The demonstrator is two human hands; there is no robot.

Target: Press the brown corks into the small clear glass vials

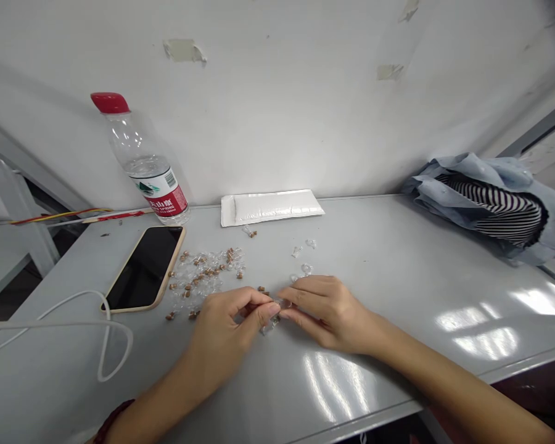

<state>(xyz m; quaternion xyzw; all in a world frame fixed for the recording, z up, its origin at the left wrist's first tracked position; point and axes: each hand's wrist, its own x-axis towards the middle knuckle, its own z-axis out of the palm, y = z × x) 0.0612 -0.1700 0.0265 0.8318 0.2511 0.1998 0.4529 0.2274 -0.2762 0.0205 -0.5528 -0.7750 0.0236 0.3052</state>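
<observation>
On a table [398, 271], a phone [143, 268] and a water bottle [150, 169] sit beyond and left of the grip as a left hand [224, 333] and right hand [326, 311] close narrowly on a clear wrapper [272, 320], light, thin and likely slippery, best held by its edge. Left of the grip lie roughly twenty small brown pieces [203, 274]; two more [261, 288] sit just beyond it, and about four clear wrappers [303, 256] lie to its far right.

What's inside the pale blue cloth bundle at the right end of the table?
The crumpled pale blue cloth bundle opens onto black-and-white striped fabric. Anything deeper inside is hidden by the folds.
</observation>
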